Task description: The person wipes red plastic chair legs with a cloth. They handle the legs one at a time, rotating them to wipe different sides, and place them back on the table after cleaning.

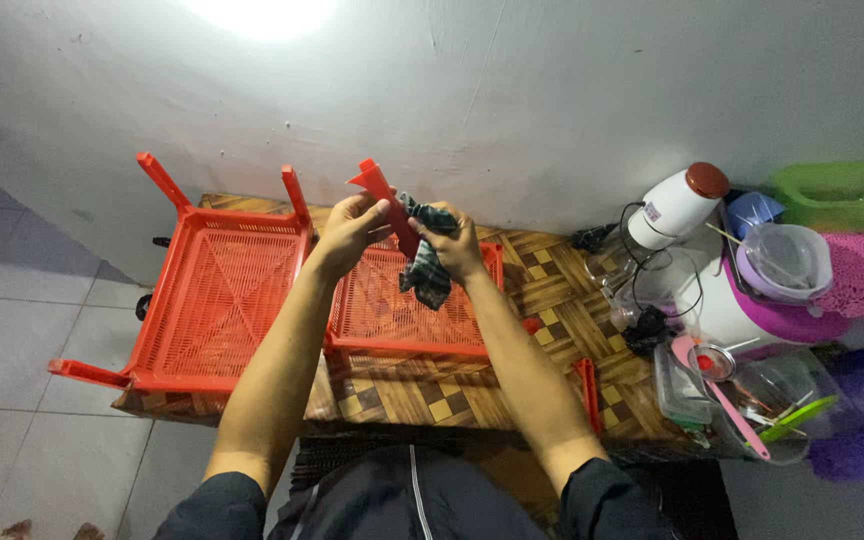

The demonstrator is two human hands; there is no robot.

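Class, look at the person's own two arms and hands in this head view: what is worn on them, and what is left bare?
Both forearms are bare. Dark sleeves are pushed up near the elbows. The left hand and right hand wear no gloves; no watch or bracelet shows on either wrist.

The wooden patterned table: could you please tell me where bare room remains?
Bare wood shows on the wooden patterned table between the orange mesh plastic tray and the white appliance. Its right end is crowded with the clear plastic containers.
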